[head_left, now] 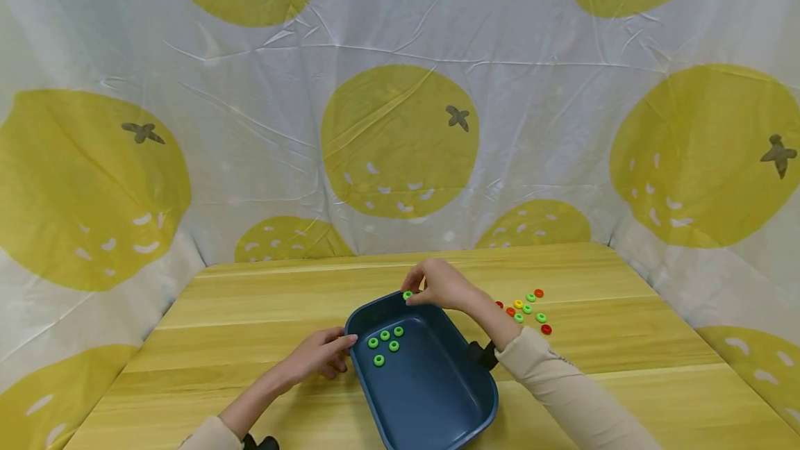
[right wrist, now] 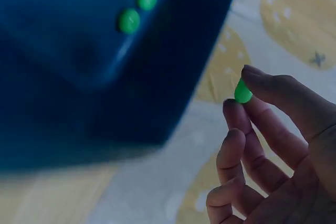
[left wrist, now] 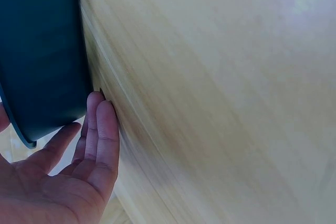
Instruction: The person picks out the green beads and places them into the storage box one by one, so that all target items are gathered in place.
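Observation:
A deep blue rectangular tray (head_left: 431, 387) with rounded corners lies at a slant on the table, several green ring-shaped beads (head_left: 385, 335) inside its far left part. Over the tray's far rim, my right hand (head_left: 444, 285) pinches one green bead (right wrist: 243, 92) between thumb and fingertips. In the right wrist view that bead is apart from the tray wall. My left hand (head_left: 319, 353) holds the tray's left rim, thumb on the edge and forefinger against the outer wall. Its other fingers (left wrist: 107, 135) stretch out beside the wall, near the tabletop.
Several loose beads (head_left: 528, 309) in red, orange, yellow and green lie on the wooden table (head_left: 250, 311) to the right of the tray, partly behind my right forearm. A white cloth (head_left: 262, 123) printed with yellow fruit hangs behind and beside the table.

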Demonstrator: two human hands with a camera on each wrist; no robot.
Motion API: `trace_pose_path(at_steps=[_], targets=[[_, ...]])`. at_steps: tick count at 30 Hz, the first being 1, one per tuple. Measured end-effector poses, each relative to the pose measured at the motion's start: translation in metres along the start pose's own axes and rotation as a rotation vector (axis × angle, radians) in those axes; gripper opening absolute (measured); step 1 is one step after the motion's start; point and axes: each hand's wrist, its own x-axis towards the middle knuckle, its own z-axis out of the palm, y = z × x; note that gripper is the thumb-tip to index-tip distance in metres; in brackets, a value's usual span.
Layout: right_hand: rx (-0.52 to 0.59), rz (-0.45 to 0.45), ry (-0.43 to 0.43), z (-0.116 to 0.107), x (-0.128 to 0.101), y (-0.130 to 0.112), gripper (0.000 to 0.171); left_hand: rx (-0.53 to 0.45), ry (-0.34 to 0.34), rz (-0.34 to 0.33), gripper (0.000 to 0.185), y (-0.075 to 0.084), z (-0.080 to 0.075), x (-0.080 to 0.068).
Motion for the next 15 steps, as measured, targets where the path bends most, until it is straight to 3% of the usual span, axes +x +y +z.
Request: trace_pose_path(at_steps=[8,15], targets=[[-0.182,-0.012,-0.136,0.043,0.000,-0.011,0.011,-0.002,-0.014,-0.003,0.044,0.002,0.001,-0.003],[-0.267,0.014,-0.212,0.064,0.000,-0.015,0.011,0.001,-0.015,-0.001,0.042,0.003,0.000,-0.003]])
